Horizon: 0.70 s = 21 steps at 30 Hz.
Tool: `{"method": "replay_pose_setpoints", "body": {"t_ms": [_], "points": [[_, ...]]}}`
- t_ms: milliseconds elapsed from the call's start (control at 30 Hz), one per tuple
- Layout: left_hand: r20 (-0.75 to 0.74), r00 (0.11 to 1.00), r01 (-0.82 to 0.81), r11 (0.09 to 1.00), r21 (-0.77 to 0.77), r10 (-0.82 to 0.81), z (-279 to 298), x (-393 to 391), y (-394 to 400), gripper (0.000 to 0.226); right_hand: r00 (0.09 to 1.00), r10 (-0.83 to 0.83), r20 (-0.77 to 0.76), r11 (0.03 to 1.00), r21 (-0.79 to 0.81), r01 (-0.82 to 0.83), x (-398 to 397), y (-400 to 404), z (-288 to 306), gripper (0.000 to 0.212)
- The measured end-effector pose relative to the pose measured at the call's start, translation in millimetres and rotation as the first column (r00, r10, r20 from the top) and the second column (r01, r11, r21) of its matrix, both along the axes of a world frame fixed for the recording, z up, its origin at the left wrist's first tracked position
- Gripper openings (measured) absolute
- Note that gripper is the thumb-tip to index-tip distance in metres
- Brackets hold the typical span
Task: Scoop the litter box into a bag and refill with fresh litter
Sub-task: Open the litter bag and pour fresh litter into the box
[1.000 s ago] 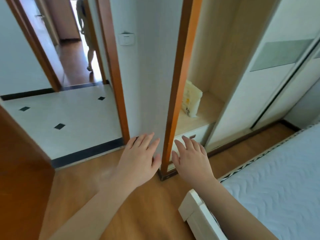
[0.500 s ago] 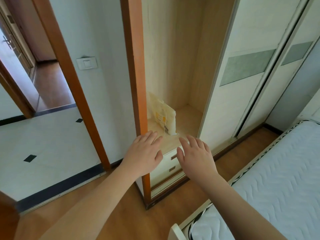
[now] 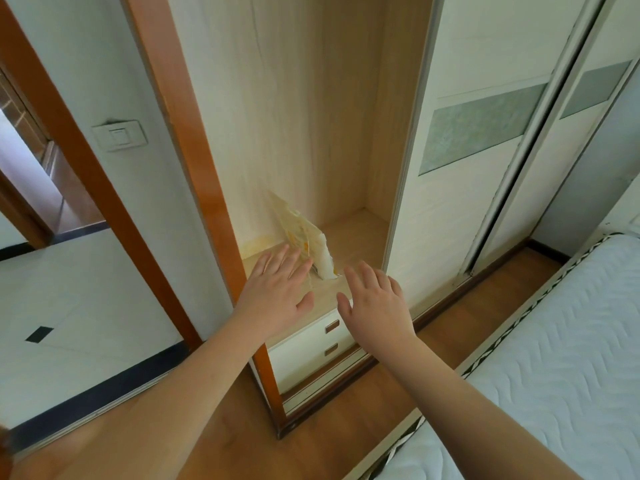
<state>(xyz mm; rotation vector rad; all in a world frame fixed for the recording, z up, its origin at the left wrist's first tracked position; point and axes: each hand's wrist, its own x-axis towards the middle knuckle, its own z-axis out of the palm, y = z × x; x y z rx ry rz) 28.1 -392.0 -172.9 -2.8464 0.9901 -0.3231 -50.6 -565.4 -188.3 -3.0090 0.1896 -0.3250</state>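
Wardrobe [image 3: 311,109] stands open in front of me; its one shelf [image 3: 356,237] carries only a pale bag [image 3: 308,237] with yellow print, leaning against the left wall, presumably the litter, contents not visible. Two shut drawers [image 3: 311,344] sit below. Left hand [image 3: 277,292] and right hand [image 3: 375,303] both flat-fingered and spread apart, holding nothing, left fingertips just short of the bag. Risk, as I judge it: bag top looks crumpled and possibly open, so a one-sided grab could tip it and spill. No litter box in view.
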Motion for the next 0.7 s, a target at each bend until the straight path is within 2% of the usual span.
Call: {"method": "replay_pose_setpoints", "body": {"t_ms": [233, 400, 700], "points": [[0.038, 0.996, -0.083, 0.993, -0.085, 0.086, -19, 61, -38, 0.072, 1.000, 0.012, 0.017, 0.999, -0.051, -0.011, 51, -25, -20, 0.055], [0.043, 0.993, -0.101, 0.990, -0.094, 0.106, -37, 121, -52, 0.067, 0.999, 0.025, -0.049, 0.998, -0.061, -0.028, 105, -38, -36, 0.058], [-0.086, 0.959, -0.280, 0.945, -0.166, 0.269, -82, 221, -86, 0.062, 0.995, 0.046, -0.086, 0.999, 0.021, -0.044, 246, -30, -75, 0.062]]}}
